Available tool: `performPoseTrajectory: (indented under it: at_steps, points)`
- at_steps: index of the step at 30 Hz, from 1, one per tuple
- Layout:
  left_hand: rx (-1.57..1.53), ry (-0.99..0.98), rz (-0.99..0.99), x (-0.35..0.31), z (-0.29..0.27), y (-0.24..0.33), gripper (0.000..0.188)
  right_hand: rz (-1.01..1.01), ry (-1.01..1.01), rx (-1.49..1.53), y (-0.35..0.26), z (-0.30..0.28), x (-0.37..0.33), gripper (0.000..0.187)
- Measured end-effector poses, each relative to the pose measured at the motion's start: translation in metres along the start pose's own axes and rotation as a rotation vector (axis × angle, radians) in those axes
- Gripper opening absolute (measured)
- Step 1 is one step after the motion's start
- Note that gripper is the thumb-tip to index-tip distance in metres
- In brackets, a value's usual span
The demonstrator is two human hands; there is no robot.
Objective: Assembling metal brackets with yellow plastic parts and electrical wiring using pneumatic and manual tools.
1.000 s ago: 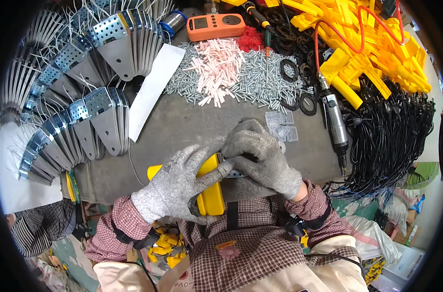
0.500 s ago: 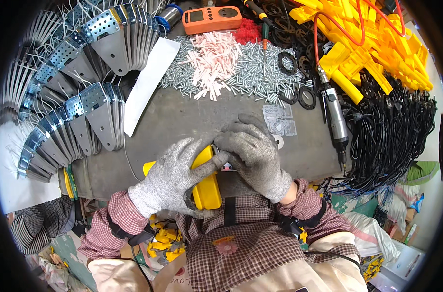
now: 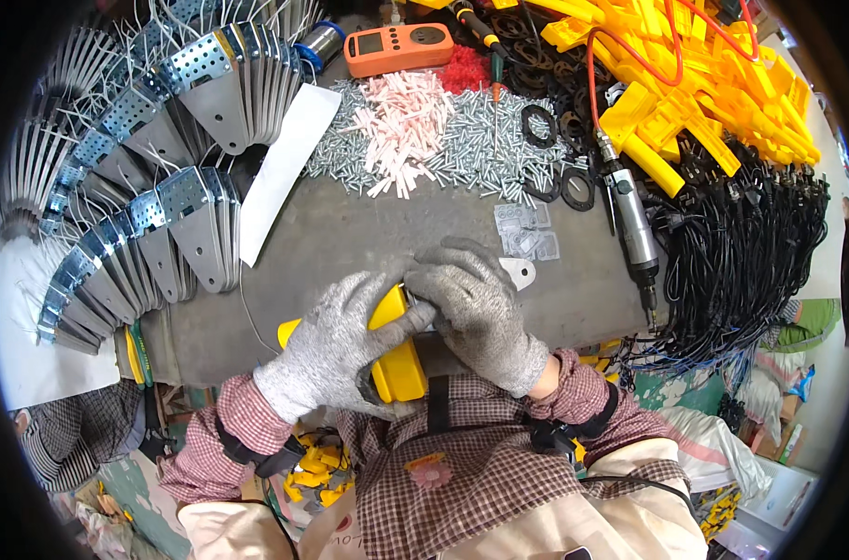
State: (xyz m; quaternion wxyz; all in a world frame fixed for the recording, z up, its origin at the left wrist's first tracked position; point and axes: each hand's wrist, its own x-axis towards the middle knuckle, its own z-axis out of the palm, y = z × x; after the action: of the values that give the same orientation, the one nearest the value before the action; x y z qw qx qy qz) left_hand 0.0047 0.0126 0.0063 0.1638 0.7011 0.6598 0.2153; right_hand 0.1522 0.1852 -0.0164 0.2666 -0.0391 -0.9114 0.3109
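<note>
A yellow plastic housing [image 3: 398,369] is gripped in my left hand [image 3: 327,341], just above the near edge of the table. The grey-gloved fingers wrap over it, and a yellow end sticks out on the left. My right hand [image 3: 476,313], gloved too, is closed with bent fingers at the right side of the housing. What those fingers pinch is hidden behind them. Beyond the right knuckles shows the rounded end of a pale flat plate [image 3: 521,273] with a hole; I cannot tell whether the hand touches it. Small clear-grey flat pieces [image 3: 527,231] lie farther back.
Metal brackets [image 3: 201,229] with wires stand in rows at left beside a white strip [image 3: 289,173]. Behind are screws [image 3: 499,131], pink sleeves [image 3: 401,126] and an orange meter [image 3: 398,49]. A power screwdriver [image 3: 634,229], black cables [image 3: 742,252] and yellow housings [image 3: 704,84] fill the right.
My right hand has shifted slightly left, with its fingers closer over the housing's edge. More of the pale plate's rounded end shows. The left hand keeps its hold; the whole view has shifted a little.
</note>
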Motion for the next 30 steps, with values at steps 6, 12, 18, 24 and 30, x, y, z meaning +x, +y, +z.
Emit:
performPoseTrajectory:
  at_steps: [6,12,18,24,30]
  points:
    - [0.056,-0.008,-0.076,-0.008,0.005,0.006,0.099,0.143,-0.264,-0.055,0.031,-0.043,0.021,0.028]
    - [0.061,-0.010,-0.048,-0.002,0.003,0.010,0.101,0.321,-0.266,-0.581,0.075,-0.060,0.057,0.013]
    - [0.085,-0.038,-0.063,-0.005,0.004,0.007,0.105,0.180,-0.120,-0.398,0.088,-0.060,0.055,0.014]
    - [0.036,-0.037,-0.116,-0.007,0.004,0.010,0.119,0.322,-0.107,-0.035,0.019,-0.060,0.023,0.018]
    - [-0.039,-0.034,-0.110,-0.005,0.003,0.009,0.123,0.122,-0.339,0.042,-0.002,-0.039,-0.004,0.032]
